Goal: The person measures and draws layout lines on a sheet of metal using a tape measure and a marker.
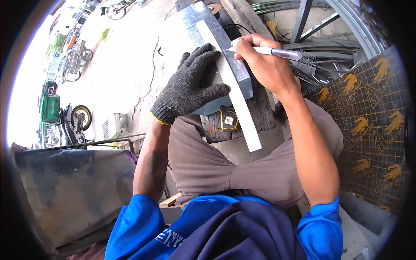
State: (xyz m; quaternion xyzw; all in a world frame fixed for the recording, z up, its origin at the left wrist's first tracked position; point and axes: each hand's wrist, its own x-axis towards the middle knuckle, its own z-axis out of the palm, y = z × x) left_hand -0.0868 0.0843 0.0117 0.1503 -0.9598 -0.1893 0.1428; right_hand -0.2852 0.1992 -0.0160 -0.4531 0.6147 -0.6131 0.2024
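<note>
A long white flat strip [239, 99] lies slantwise along a box-shaped piece of shiny sheet metal [243, 78], its near end jutting out past the metal toward my lap. My left hand [190, 80], in a dark grey knitted glove, is spread open, with fingertips and thumb resting on the strip at two places. My bare right hand [266, 60] is closed around a white marker pen [281, 53] with a purplish barrel. The pen's tip points at the metal just right of the strip's edge. Below the metal, a black and yellow tape measure [229, 118] sits by the strip.
Under the metal is a worn wooden bench [262, 119]. Metal bars and a wire mesh [305, 63] lie at the upper right, beside a board [366, 125] printed with crocodiles. A cloth-like cover [78, 190] is at lower left. Parked motorcycles [81, 118] stand farther left.
</note>
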